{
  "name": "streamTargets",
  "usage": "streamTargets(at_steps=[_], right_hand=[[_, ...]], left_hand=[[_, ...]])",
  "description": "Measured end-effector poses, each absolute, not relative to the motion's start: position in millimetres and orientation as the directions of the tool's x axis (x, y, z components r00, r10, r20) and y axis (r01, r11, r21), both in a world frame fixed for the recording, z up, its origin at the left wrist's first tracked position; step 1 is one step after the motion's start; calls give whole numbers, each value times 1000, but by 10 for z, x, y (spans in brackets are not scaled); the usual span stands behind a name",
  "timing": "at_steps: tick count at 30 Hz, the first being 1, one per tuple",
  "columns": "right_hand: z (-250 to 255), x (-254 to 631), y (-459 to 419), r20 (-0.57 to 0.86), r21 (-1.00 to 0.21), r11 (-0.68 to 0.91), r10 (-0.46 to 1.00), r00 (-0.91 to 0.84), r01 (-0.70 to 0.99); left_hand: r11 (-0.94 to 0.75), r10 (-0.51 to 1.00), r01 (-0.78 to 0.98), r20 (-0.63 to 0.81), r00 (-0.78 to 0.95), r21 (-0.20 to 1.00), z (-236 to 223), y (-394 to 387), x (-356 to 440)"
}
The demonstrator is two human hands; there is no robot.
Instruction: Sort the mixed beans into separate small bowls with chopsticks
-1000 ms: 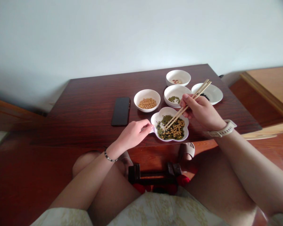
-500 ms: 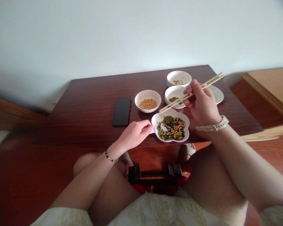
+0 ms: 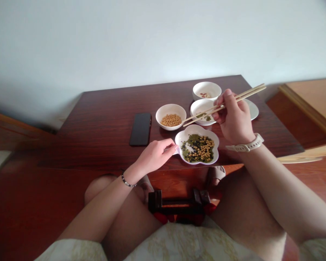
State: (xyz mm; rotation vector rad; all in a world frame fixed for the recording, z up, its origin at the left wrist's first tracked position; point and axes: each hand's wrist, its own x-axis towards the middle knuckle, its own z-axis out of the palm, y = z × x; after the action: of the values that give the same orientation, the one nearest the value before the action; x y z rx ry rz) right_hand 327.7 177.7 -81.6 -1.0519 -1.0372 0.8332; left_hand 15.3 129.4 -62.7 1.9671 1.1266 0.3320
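My left hand (image 3: 158, 155) pinches the short handle of a white flower-shaped dish (image 3: 216, 137) near the table's front edge. Yellow soybeans (image 3: 206, 145), green beans and dark beans lie mixed in it. In my right hand (image 3: 235, 121) is a pair of wooden chopsticks (image 3: 250, 93), slanting down to the left. Their tips are slightly apart, beside the right rim of a white bowl (image 3: 159, 111) of soybeans and just beyond the dish. Nothing can be made out between them. Under the chopsticks stands a white bowl (image 3: 197, 104) with green beans, partly hidden by my fingers.
Another white bowl (image 3: 206, 86) with some reddish and pale pieces stands at the back. Behind my right hand shows part of a white plate (image 3: 253, 109). A black phone (image 3: 140, 128) lies left of the soybeans on the dark wooden table (image 3: 105, 119), which meets the wall.
The chopstick tips have risen away from the dish's back rim and moved slightly apart. My right hand has tilted a little; my left hand keeps its hold.
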Motion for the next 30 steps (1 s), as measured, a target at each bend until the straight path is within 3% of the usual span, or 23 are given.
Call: streamTargets(at_steps=[5, 9, 30], right_hand=[[-782, 3402, 1482, 91, -996, 93, 992, 84, -11], [-834, 3397, 1320, 47, -999, 47, 999, -3, 1], [-925, 3430, 1316, 113, -992, 112, 994, 4, 56]], left_hand=[[-235, 831, 559, -134, 540, 795, -603, 1259, 181], [-217, 840, 565, -143, 523, 796, -565, 1249, 220], [-167, 828, 574, -202, 524, 802, -354, 1239, 288]])
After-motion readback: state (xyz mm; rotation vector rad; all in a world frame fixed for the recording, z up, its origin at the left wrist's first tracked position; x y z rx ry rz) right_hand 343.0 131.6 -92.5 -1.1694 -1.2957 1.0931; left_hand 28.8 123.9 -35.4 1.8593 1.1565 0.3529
